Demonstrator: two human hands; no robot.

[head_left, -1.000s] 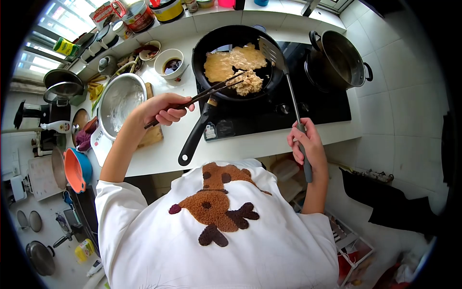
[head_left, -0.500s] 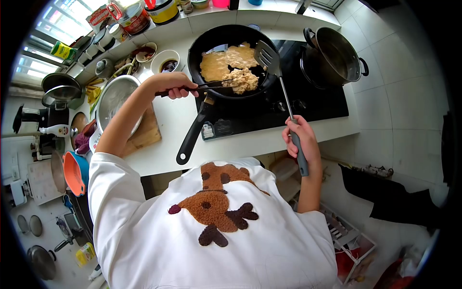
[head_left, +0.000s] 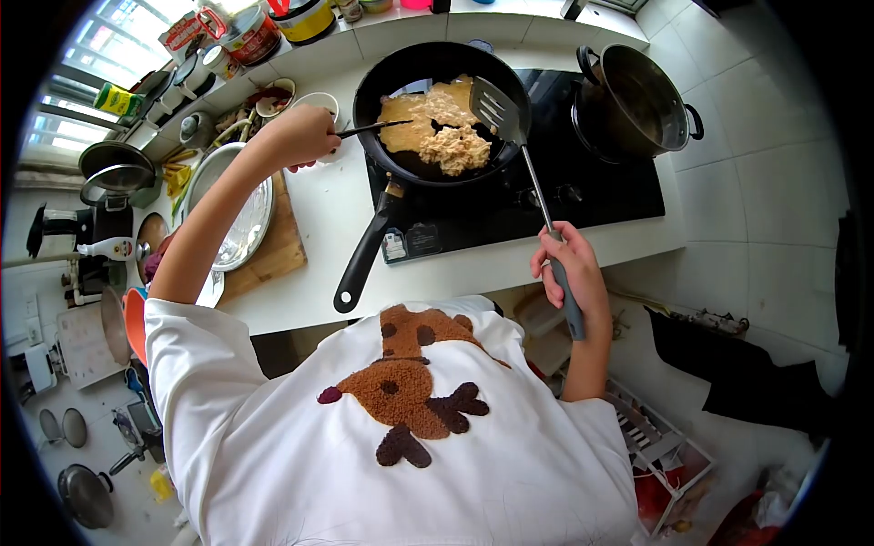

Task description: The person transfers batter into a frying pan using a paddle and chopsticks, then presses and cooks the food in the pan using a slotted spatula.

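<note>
White counter (head_left: pixel 330 214); left hand (head_left: pixel 302 138) (with chopsticks (head_left: pixel 375 127)) farther forward than before.

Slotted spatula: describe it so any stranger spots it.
Find the black cooktop, then the frying pan on its left side. Over the pan's right side reaches a slotted spatula, its grey handle in the person's right hand. Its broad, slotted head sets it apart from the thin chopsticks in the left hand.

Lumpy tan batter (head_left: pixel 446 138) in black pan (head_left: pixel 435 65); chopsticks (head_left: pixel 371 127) left, spatula (head_left: pixel 512 127) right.
</note>
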